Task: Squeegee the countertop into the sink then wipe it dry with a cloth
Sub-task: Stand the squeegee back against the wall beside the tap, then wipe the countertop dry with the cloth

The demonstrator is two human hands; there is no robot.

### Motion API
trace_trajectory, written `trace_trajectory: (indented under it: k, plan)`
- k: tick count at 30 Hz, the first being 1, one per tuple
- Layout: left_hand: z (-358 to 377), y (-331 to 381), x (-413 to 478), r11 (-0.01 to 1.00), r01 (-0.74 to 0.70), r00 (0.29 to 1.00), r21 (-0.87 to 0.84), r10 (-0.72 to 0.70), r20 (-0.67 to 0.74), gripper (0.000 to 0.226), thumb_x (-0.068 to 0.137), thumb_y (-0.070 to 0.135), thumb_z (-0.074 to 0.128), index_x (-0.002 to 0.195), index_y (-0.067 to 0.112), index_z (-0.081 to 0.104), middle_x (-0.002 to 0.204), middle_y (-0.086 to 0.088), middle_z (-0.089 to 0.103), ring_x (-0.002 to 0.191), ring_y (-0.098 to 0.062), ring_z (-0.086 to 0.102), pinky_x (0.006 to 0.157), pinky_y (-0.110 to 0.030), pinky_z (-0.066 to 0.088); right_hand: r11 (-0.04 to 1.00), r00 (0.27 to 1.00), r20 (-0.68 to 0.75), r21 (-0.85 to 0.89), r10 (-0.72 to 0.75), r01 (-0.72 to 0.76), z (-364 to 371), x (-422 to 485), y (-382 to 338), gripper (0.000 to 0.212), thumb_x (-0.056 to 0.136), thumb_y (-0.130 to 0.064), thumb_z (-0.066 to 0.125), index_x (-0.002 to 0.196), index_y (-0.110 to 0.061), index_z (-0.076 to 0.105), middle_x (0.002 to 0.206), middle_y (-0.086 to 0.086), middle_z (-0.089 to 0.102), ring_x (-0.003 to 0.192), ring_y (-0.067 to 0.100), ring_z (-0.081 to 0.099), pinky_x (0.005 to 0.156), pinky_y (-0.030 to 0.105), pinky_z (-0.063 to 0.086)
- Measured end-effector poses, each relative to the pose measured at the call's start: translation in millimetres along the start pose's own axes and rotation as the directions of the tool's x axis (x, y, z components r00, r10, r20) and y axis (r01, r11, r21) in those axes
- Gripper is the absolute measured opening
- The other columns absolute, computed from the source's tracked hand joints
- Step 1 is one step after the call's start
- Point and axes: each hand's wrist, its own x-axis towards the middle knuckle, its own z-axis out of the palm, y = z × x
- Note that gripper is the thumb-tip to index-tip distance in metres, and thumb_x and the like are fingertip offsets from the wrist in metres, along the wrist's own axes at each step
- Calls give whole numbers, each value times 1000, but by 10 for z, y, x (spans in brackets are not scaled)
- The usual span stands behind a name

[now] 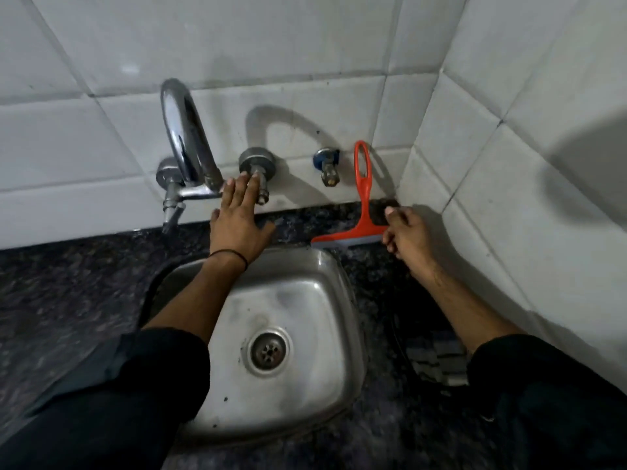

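Behind the sink [334, 300], at the back of the dark speckled surface [68, 300], the orange squeegee [364, 205] stands with its blade on the surface and its looped handle leaning against the tiled wall [305, 45]. The right hand [405, 237] is just beside the right end of the blade; its fingers [395, 212] are loosely curled and hold nothing, and I cannot tell if they touch the blade. The left hand [237, 222] reaches toward the tap valve [258, 167] beside the faucet [186, 140], with its fingers stretched flat and close together, the tips at the valve.

I judge the squeegee to be light, made of stiff plastic with a softer rubber edge, so it should lift easily. The best place to take hold is the narrow stem below the loop, where the hand can close around it. If the surface is wet, the plastic may be a little slippery. No cloth is clearly seen.
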Motion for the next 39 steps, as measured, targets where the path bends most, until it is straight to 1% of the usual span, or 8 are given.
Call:
trace_trajectory:
  k: [3,7,12,15,21,25,32,39]
  plan:
    - [52,161,-170,998,58,996,-29,-59,-68,83,87,30,59,155,25,11,164,-1,6,151,-25,2,115,-61,19,986,997,-42,-154,-63,56,-240,-366,228,8,98,-18,52,100,-19,59,67,2,59,54,8,54,53,25,43]
    - [363,529,-817,993,20,995,-119,-32,-99,84,85,24,57,155,24,10,165,3,0,151,-21,1,116,-57,16,893,991,-2,-433,-135,121,-500,-976,590,40,93,-17,59,133,-14,53,103,4,62,96,21,58,87,36,49]
    - [942,920,-1658,979,-168,926,-116,197,323,66,96,39,45,154,26,17,164,5,2,151,-17,-1,115,-57,17,546,966,208,-797,-154,258,-561,-1338,992,64,91,-45,44,152,-26,33,157,3,34,142,34,30,113,49,28]
    - [1152,1030,-1872,979,-173,844,-107,204,497,64,99,51,32,155,31,8,164,11,-2,151,-15,-5,116,-58,12,478,965,246,-840,-86,257,-570,-1366,1109,63,95,-48,31,156,-36,16,164,-5,15,148,32,18,116,52,19]
    - [1123,987,-1822,981,-168,791,-95,192,581,64,98,54,31,154,37,5,163,16,-2,151,-18,-2,115,-59,8,513,976,155,-832,-150,211,-518,-1327,1008,68,91,-15,46,154,-29,28,159,9,30,134,40,38,102,53,37]
    - [975,876,-1713,966,-214,795,-143,257,549,57,96,37,43,150,30,26,159,5,26,146,-24,22,110,-51,25,581,978,96,-793,-183,186,-559,-1158,972,87,64,9,56,144,-25,47,142,12,53,117,41,53,98,49,46]
    - [521,178,-1755,965,61,910,-257,51,411,28,94,33,48,115,26,66,112,-1,71,103,-26,64,85,-38,52,856,932,-174,-475,-319,204,-200,-1313,414,60,79,16,47,132,-8,60,129,16,61,113,26,57,96,14,36]
    - [-169,-1020,-2287,893,282,949,-351,-206,237,27,90,33,50,102,23,72,101,3,75,92,-17,69,81,-33,54,981,975,124,-43,-183,189,1368,-2028,-60,48,94,9,47,137,-11,56,133,-3,55,124,5,49,101,0,29]
